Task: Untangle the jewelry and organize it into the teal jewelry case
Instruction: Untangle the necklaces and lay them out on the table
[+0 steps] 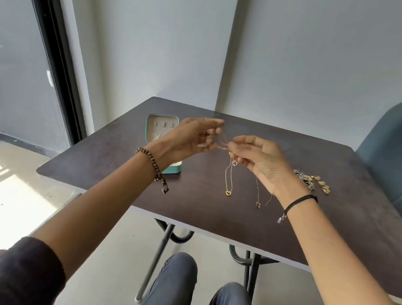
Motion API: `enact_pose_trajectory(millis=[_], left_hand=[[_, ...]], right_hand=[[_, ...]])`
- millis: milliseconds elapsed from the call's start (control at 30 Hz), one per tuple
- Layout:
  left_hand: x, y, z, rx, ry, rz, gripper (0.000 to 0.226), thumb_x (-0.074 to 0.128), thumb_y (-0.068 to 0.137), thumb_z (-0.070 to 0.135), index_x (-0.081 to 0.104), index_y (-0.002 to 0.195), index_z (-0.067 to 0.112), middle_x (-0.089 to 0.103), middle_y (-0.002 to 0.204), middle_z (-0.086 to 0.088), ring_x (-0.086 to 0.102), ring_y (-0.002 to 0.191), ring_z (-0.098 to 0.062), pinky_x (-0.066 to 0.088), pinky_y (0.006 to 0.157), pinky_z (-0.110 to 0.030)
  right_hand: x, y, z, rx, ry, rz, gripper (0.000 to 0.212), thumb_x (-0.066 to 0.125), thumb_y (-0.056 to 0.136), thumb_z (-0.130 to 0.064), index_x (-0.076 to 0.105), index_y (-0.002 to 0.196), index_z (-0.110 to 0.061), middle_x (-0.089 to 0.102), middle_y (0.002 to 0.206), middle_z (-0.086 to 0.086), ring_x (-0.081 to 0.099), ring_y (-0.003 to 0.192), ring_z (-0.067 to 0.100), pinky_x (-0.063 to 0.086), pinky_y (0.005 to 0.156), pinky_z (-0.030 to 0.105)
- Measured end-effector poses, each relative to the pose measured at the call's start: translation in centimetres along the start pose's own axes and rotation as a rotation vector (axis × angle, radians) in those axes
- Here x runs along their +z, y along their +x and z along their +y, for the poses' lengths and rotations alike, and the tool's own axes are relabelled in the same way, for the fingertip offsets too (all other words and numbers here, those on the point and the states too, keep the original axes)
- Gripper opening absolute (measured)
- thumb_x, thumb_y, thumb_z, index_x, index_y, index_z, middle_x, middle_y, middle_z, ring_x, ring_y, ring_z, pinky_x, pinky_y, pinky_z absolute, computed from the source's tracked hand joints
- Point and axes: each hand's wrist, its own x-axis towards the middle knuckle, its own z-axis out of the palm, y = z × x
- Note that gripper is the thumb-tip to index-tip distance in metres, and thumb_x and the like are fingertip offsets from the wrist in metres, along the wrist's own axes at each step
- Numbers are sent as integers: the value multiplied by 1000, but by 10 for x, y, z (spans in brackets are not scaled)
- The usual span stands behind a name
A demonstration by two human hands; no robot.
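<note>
Hands: I have both raised close together over the dark brown laminate table point(212, 213), so the strands hang free instead of dragging on the top.
Right hand point(263, 161): fingers curled, fingertips pinching the tangled thin gold necklace chains point(234, 162) at their upper end; I judge it is serving as the anchor.
Left hand point(189, 137): just beside the right, fingertips at a blurred loop of strand; I cannot tell whether it pinches it or only touches it.
Chain axis: near vertical, running down from the pinch, which lets gravity separate the strands.
Pendants: a small gold heart pendant point(227, 193) and a second small pendant point(258, 204) point down at the lowest ends; I cannot tell whether they touch the table.
Case: the open teal jewelry case with pale lining point(162, 123) lies on the table's far left, partly behind my left wrist, apart from the chains.
Heap: a mixed gold and silver jewelry pile point(312, 182) sits on the table beyond my right wrist, waiting its turn.
</note>
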Motion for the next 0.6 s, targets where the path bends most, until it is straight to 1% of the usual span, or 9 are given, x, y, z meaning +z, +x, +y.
enact_pose_trajectory(millis=[33,167,233,300,367,433,500,567,600], left_hand=[[0,-1,2,0,2,15,13,63,97,18,68,109,13,63,75,5,49,55,-8,54,72,-26],[-2,1,8,0,-7,44,18,63,97,23,67,112,13,63,76,5,43,49,-8,51,61,-24],[-3,2,10,7,-2,63,21,63,97,25,67,114,14,65,80,5,37,48,-8,45,52,-21],[-4,4,12,19,42,96,24,64,96,28,69,116,15,68,86,5,33,49,-9,38,46,-19],[-4,3,14,36,130,121,30,63,96,30,68,120,14,73,93,5,30,50,-9,32,43,-18],[-4,3,15,64,219,129,34,64,96,32,67,122,12,75,101,4,29,51,-11,30,42,-18],[-2,3,16,90,282,115,36,65,95,34,66,123,11,76,106,3,27,51,-12,27,43,-18],[0,2,16,101,318,93,37,65,95,35,64,125,11,76,110,3,26,51,-11,24,45,-18],[1,2,16,102,329,79,36,65,96,34,64,125,13,76,111,4,27,50,-11,23,45,-18]], right_hand=[[0,0,1,-1,6,1,32,80,80,-3,67,109,-1,73,87,9,67,76,17,54,71,21],[-4,3,6,7,-4,14,31,81,79,-8,69,107,0,72,86,10,66,73,15,53,66,20],[-7,4,9,15,-25,16,31,81,79,-11,70,106,1,71,85,10,63,70,14,51,61,18],[-9,4,12,26,-49,18,26,80,81,-11,71,103,-1,72,83,7,59,65,12,48,57,16],[-11,5,14,37,-86,18,22,80,82,-11,72,101,-1,72,81,5,54,61,10,46,56,16],[-13,5,15,51,-161,17,25,80,82,-14,73,101,1,69,74,2,49,57,9,44,55,17],[-14,5,17,56,-226,20,30,82,81,-20,75,101,0,64,75,3,44,55,8,39,51,17],[-14,5,18,56,-282,40,25,83,80,-26,77,96,-7,59,78,5,42,57,9,35,48,18],[-13,5,18,54,-319,58,21,83,80,-29,78,91,-12,59,77,3,44,59,9,36,50,19]])
